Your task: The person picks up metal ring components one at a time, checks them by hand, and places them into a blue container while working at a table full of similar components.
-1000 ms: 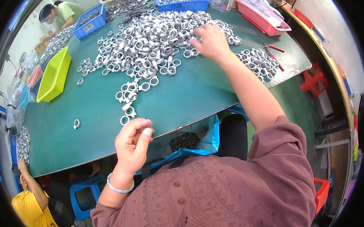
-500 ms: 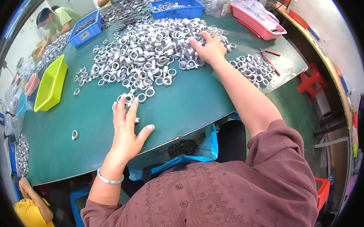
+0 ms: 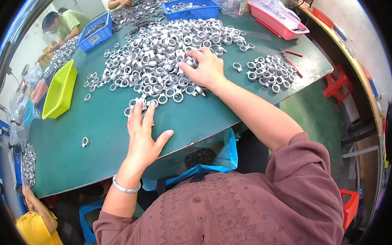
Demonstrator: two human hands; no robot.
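A large heap of silver-grey metal rings (image 3: 157,59), each with a small lug, spreads over the green table (image 3: 102,162). My right hand (image 3: 205,70) lies against the heap's right-hand side, fingers apart and touching rings, gripping none that I can see. At the near edge of the heap, my left hand (image 3: 142,135) is open, with its thumb spread and fingertips beside a few rings. Its palm hides part of what lies under it. A smaller group of rings (image 3: 271,73) sits to the right, and one loose ring (image 3: 85,141) lies at the left.
Red-handled pliers (image 3: 293,65) lie near the right corner. Behind the heap stand a blue bin (image 3: 191,13) and a pink bin (image 3: 279,24). A yellow-green tray (image 3: 60,90) and another blue bin (image 3: 95,36) are on the left. Co-workers sit around the table.
My right hand has swept left and nearer along the heap, pushing rings with it and widening the gap to the smaller group. My left hand has shifted slightly right.
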